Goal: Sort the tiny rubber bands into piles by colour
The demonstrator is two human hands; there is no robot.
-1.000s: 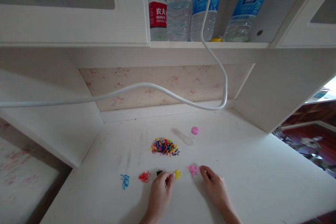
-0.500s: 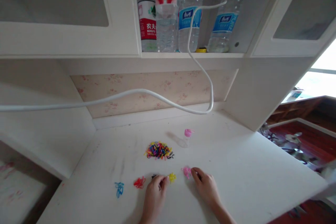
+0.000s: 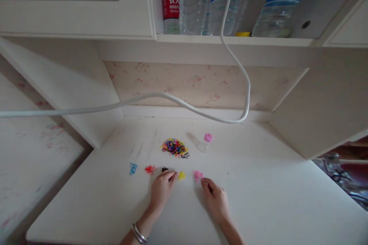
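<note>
My left hand (image 3: pixel 162 188) is closed in a pinch, fingertips at the left edge of a small pile of yellow rubber bands (image 3: pixel 181 175). Just behind its knuckles lies a small black pile of bands (image 3: pixel 164 169), partly covered. My right hand (image 3: pixel 216 200) is also pinched, its fingertips at the lower right edge of the pink rubber bands (image 3: pixel 197 176). Whatever either pinch holds is too small to make out. Farther left sit red bands (image 3: pixel 150 169) and blue bands (image 3: pixel 133 168). A larger mixed-colour heap of bands (image 3: pixel 174 147) lies behind the row.
A small clear container with a pink cap (image 3: pixel 208 138) stands behind the pink pile. A white cable (image 3: pixel 172 98) hangs across the view above the white desk (image 3: pixel 258 199). Plastic bottles (image 3: pixel 193 5) fill the open shelf overhead. Side panels bound the desk.
The view has shifted, so the shelf appears higher and larger. My left hand has drawn slightly off the black pile, which shows more. My right hand stays beside the pink bands.
</note>
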